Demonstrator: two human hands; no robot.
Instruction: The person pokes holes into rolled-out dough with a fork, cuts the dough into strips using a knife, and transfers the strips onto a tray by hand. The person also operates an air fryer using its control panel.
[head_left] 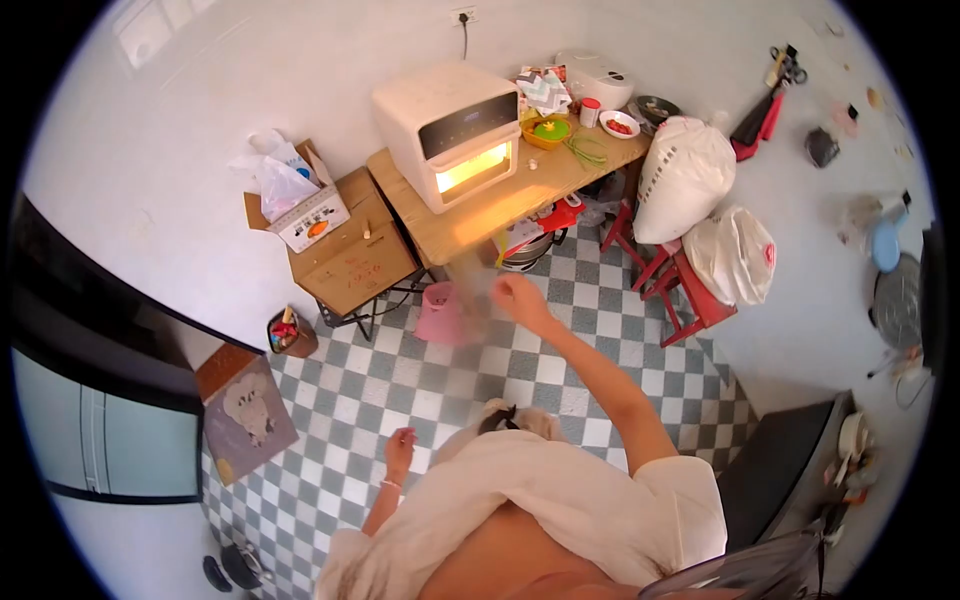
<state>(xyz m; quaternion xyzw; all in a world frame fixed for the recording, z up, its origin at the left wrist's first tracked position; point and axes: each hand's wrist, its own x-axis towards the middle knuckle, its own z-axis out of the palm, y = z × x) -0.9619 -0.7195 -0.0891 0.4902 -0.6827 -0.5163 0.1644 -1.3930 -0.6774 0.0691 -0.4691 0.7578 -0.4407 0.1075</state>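
Observation:
My right hand (515,297) is stretched out in front of me, past the table's front edge and above the checkered floor. Its fingers are curled closed. A pale, see-through blur (470,295) hangs beside these fingers; it is too smeared to name. Behind the blur, a pink bin (440,313) stands on the floor. My left hand (399,450) hangs low by my left side, a bracelet on the wrist. Its fingers look curled together, and no object shows in them.
A lit white oven (450,130) stands on the wooden table (440,235), near a yellow bowl (547,131) and a plate of red food (620,124). Red stools (690,300) carry white sacks (685,180) on the right. A cardboard box (310,220) sits at left.

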